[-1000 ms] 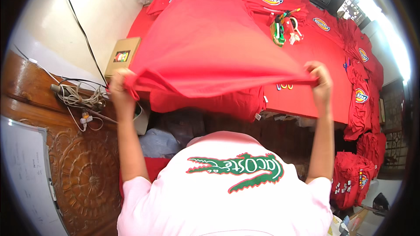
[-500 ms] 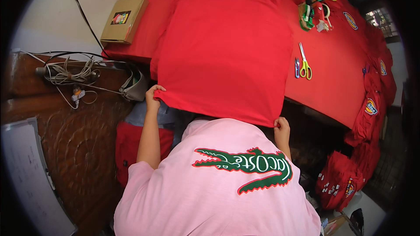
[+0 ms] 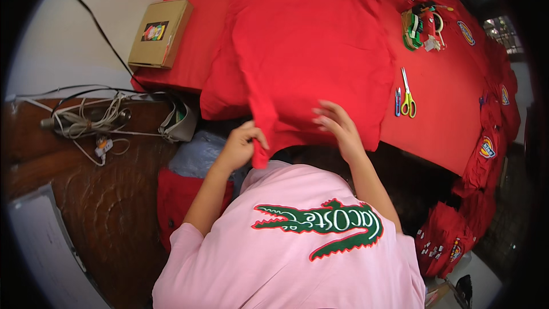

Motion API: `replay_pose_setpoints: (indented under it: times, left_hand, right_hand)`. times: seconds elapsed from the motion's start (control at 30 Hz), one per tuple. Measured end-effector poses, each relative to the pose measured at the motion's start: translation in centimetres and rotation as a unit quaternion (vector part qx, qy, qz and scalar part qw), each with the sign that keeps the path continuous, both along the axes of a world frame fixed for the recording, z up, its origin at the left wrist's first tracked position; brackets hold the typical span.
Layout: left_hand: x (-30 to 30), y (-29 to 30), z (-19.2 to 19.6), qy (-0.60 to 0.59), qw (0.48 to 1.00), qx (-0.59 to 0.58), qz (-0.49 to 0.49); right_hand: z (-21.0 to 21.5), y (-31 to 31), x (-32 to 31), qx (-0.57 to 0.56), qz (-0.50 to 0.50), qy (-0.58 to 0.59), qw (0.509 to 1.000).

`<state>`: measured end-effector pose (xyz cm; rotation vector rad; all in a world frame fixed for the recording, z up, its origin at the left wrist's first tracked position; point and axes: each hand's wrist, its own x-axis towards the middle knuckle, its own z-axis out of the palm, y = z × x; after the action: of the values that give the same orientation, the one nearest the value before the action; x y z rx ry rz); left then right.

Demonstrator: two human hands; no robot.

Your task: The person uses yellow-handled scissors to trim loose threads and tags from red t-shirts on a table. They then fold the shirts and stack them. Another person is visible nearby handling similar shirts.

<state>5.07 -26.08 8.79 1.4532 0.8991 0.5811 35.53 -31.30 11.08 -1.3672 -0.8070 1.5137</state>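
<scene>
A large red garment (image 3: 309, 51) lies across the near part of the red-covered table, its body spread out and its left side folded inward in a long strip. My left hand (image 3: 239, 146) is closed around the lower end of that folded edge, just in front of my chest. Over the garment's lower part, my right hand (image 3: 341, 129) is raised with fingers apart and holds nothing. Whether its fingertips touch the cloth I cannot tell.
Yellow-handled scissors (image 3: 408, 100) and small thread snips (image 3: 397, 103) lie to the right. Behind them are tape rolls (image 3: 420, 27). A cardboard box (image 3: 160, 33) sits at the left, above coiled cables (image 3: 94, 115). Red garments with patches (image 3: 486, 149) hang along the right edge.
My left hand has carried the garment's left corner inward to the right, folding that side over. My right hand has let go of the right corner and moved inward, opening.
</scene>
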Motion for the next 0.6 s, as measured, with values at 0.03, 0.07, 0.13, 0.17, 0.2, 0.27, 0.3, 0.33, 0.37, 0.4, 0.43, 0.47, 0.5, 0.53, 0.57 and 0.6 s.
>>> replay_pose_setpoints:
  times: [0.03, 0.07, 0.13, 0.17, 0.2, 0.27, 0.3, 0.33, 0.37, 0.4, 0.43, 0.47, 0.5, 0.53, 0.57, 0.6]
  left_hand:
    - [2.1, -0.2, 2.3, -0.018, 0.999, -0.005, -0.040]
    - [3.1, -0.2, 2.6, -0.003, 0.995, -0.016, -0.095]
    - [5.1, 0.4, 2.3, -0.057, 0.993, -0.002, -0.106]
    - [6.1, 0.9, 1.8, -0.119, 0.992, -0.003, -0.027]
    - [6.9, 1.6, 1.1, -0.181, 0.982, -0.002, 0.050]
    - [7.5, 4.8, -1.0, -0.271, 0.912, -0.103, 0.291]
    - [5.8, 7.2, -4.0, -0.285, 0.886, -0.190, 0.313]
    - [6.2, 8.7, -2.4, -0.333, 0.820, -0.356, 0.300]
    - [5.8, 10.0, -1.1, -0.336, 0.823, -0.373, 0.268]
    - [5.7, 11.2, 0.3, -0.334, 0.838, -0.357, 0.242]
    - [5.7, 12.6, 2.1, -0.328, 0.858, -0.332, 0.213]
    - [5.4, 13.8, 4.7, -0.317, 0.890, -0.255, 0.207]
    - [5.6, 15.2, 7.3, -0.304, 0.917, -0.174, 0.190]
    - [5.6, 16.7, 9.6, -0.288, 0.934, -0.088, 0.190]
    - [6.0, 18.4, 12.0, -0.271, 0.944, 0.006, 0.189]
    - [7.7, 20.9, 13.3, -0.266, 0.945, 0.082, 0.171]
  right_hand:
    - [1.3, 2.7, -1.7, -0.014, 0.031, 0.033, 0.999]
    - [1.8, 5.3, -3.4, -0.053, 0.048, 0.014, 0.997]
    - [3.0, 9.5, -6.0, -0.035, 0.069, -0.046, 0.996]
    - [0.6, 11.4, -6.3, -0.014, 0.040, -0.050, 0.998]
    - [-2.0, 12.9, -6.7, 0.000, 0.014, -0.054, 0.998]
    - [-1.6, 14.7, -9.2, 0.022, -0.020, -0.095, 0.995]
    - [0.9, 14.3, -11.1, 0.025, 0.003, 0.018, 1.000]
    - [2.0, 13.9, -12.4, 0.087, 0.067, 0.001, 0.994]
    - [4.8, 13.3, -12.6, 0.093, 0.201, 0.017, 0.975]
    - [7.6, 12.7, -12.7, 0.105, 0.330, 0.028, 0.938]
    - [8.8, 12.3, -12.7, 0.126, 0.441, 0.054, 0.887]
    - [10.0, 11.1, -13.2, 0.182, 0.477, 0.099, 0.854]
    - [11.6, 10.7, -12.7, 0.170, 0.520, 0.162, 0.821]
    - [12.6, 10.9, -11.8, 0.152, 0.525, 0.179, 0.818]
    - [13.4, 11.1, -10.5, 0.135, 0.529, 0.195, 0.814]
    - [13.4, 11.1, -8.5, 0.147, 0.478, 0.159, 0.851]
